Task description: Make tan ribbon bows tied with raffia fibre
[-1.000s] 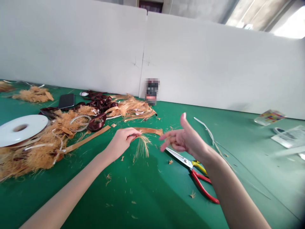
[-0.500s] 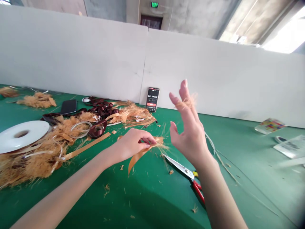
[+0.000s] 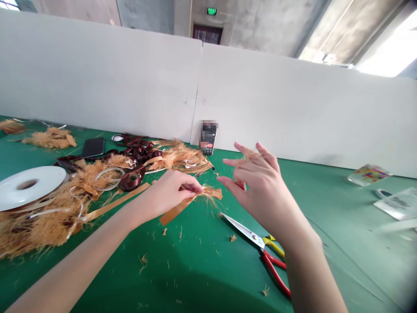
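Note:
My left hand [image 3: 174,190] is closed in a pinch on a golden-brown ribbon [image 3: 177,210], just above the green table. Past its fingertips the ribbon shows loose, frayed threads and a flat end. To the right, my right hand [image 3: 257,180] is raised with its fingers spread and bent. A wisp of tan threads [image 3: 249,158] lies across those fingers, seemingly clinging to them. Below my right hand, scissors [image 3: 256,238] with red and yellow handles lie on the table, their tips toward the ribbon.
At left are a white spool [image 3: 48,177], heaps of tan frayed fibre [image 3: 48,226], dark brown ribbon [image 3: 143,150] and a black phone [image 3: 93,147]. Another phone [image 3: 208,137] leans on the white partition [image 3: 276,95]. Clear plastic items [image 3: 399,204] sit at right; scraps dot the green table [image 3: 195,269].
My left hand has shifted slightly left with the ribbon. My right hand has come down, its fingers bending more and turning left, with the threads still on them.

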The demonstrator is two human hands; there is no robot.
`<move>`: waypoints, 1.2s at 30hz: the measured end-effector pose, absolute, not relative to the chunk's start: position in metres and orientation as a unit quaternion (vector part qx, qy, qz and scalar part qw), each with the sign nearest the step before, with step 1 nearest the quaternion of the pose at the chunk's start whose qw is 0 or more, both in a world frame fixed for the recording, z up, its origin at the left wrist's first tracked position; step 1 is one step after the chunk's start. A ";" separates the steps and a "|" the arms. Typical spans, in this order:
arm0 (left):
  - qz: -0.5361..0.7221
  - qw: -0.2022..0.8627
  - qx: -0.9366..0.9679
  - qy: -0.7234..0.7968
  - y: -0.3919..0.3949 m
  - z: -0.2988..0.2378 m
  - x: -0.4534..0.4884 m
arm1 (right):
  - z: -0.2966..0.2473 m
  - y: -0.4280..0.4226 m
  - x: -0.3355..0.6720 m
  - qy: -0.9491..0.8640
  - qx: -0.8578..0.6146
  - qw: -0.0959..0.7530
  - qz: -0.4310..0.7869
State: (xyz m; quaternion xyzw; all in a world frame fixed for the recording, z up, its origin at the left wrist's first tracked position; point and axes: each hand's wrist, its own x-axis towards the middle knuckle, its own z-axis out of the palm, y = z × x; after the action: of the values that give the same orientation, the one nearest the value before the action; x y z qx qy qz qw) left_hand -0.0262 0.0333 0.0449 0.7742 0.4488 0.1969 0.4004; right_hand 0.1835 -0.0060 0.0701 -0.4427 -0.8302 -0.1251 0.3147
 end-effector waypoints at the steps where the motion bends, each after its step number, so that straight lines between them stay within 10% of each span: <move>1: 0.196 0.420 0.762 0.451 0.033 0.045 -0.026 | 0.072 -0.008 0.180 -0.820 -0.450 0.347 -0.070; 11: 0.210 0.478 0.742 0.421 0.028 0.046 -0.026 | 0.087 -0.012 0.179 -0.596 -0.310 0.429 0.604; 22: 0.210 0.414 0.745 0.480 0.037 0.039 -0.029 | 0.069 -0.001 0.177 -0.771 -0.600 0.212 -0.023; 36: 0.288 0.476 0.714 0.426 0.041 0.040 -0.037 | 0.069 0.012 0.188 -0.637 -0.657 0.319 0.248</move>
State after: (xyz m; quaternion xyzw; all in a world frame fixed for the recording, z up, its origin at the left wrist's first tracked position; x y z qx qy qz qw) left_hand -0.0371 0.0409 0.0396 0.7136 0.4257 0.2878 0.4761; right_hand 0.1878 0.0123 0.0685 -0.6570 -0.6368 0.2475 0.3187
